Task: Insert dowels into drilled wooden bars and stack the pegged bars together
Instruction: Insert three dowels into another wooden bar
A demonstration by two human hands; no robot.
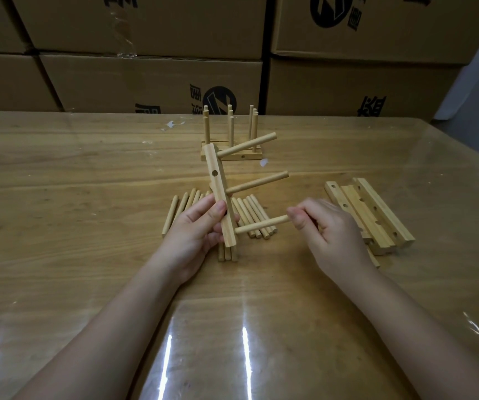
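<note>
With the left grip (197,232) clamped on the bar (216,180) and the right grip (330,229) pinching the 3rd dowel (258,225), keep it square to the bar and press home.

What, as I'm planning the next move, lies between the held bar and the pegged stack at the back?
Nothing visible does. The bar in the left hand is held above the loose dowels, and only table lies between it and the stack. The right hand pinches its lowest dowel.
</note>
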